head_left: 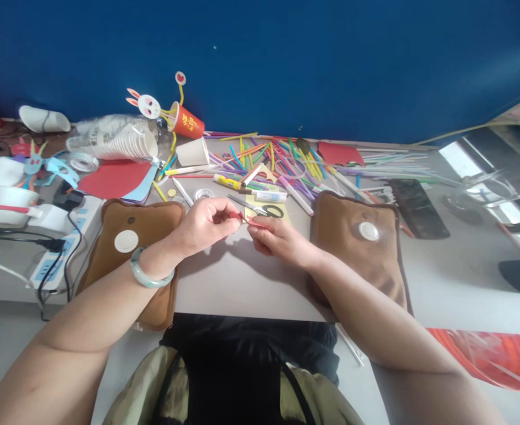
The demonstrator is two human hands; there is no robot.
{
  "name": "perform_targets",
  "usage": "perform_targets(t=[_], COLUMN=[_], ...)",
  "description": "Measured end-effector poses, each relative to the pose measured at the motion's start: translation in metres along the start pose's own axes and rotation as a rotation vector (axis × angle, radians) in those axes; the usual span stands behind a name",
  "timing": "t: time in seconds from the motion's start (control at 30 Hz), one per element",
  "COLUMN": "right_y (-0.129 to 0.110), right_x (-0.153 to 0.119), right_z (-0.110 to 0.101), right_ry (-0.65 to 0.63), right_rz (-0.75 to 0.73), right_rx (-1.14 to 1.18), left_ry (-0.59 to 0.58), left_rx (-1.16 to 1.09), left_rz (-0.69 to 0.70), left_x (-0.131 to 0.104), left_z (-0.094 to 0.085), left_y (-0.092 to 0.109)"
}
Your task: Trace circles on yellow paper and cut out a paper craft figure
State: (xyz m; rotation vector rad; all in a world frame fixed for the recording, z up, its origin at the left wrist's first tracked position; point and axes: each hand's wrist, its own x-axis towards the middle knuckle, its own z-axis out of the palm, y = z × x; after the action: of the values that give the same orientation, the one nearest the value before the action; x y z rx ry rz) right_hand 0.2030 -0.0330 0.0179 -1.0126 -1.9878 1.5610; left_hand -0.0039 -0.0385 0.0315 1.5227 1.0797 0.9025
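Note:
My left hand (209,227), with a pale green bangle (141,275) on its wrist, is closed in a pinch over the middle of the desk. My right hand (280,239) is also closed, its thumb and finger pinching at the same spot. Between the fingertips shows a small red piece (251,221), mostly hidden by the fingers; its kind is unclear. Just beyond the hands lie scissors (272,211) with dark handles, on a yellow sheet (254,195). A white marker (271,196) and a yellow glue-like tube (226,182) are close by.
Brown hot-water bags (153,221) (355,248) flank my forearms. Coloured sticks (281,156) are heaped along the blue wall. At left are stacked paper cups (122,144), red paper (109,183) and a power strip (58,251) with cables. A phone (419,206) lies at right.

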Motion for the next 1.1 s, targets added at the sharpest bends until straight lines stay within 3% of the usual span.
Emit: perform_targets(t=[1.1], right_y=[0.0004], right_x=[-0.0006], right_z=[-0.0085], right_ry=[-0.035], right_rz=[-0.035], right_rx=[-0.09], left_ry=[-0.051], left_rx=[0.099], left_rz=[0.03], left_x=[0.0015], left_z=[-0.0013], left_y=[-0.006])
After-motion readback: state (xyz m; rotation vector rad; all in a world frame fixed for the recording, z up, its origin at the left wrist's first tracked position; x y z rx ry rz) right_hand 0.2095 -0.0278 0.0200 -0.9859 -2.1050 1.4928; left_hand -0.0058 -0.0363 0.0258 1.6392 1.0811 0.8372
